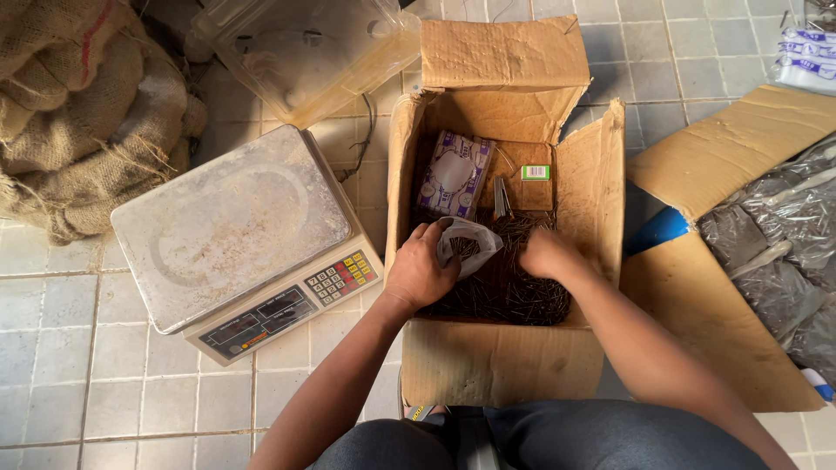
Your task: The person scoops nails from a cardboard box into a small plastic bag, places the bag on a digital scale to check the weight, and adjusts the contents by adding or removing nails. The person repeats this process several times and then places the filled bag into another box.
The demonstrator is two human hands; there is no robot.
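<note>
An open cardboard box stands on the tiled floor in front of me, holding a heap of dark nails. My left hand holds a small clear plastic bag open over the heap, with some nails inside it. My right hand is closed down in the nails, right beside the bag. At the back of the box lie a purple-and-white packet and a small green-and-white label.
A digital weighing scale with a metal platter sits to the left of the box. Burlap sacks fill the top left, a clear plastic lid lies behind the scale. Flattened cardboard and bagged goods lie on the right.
</note>
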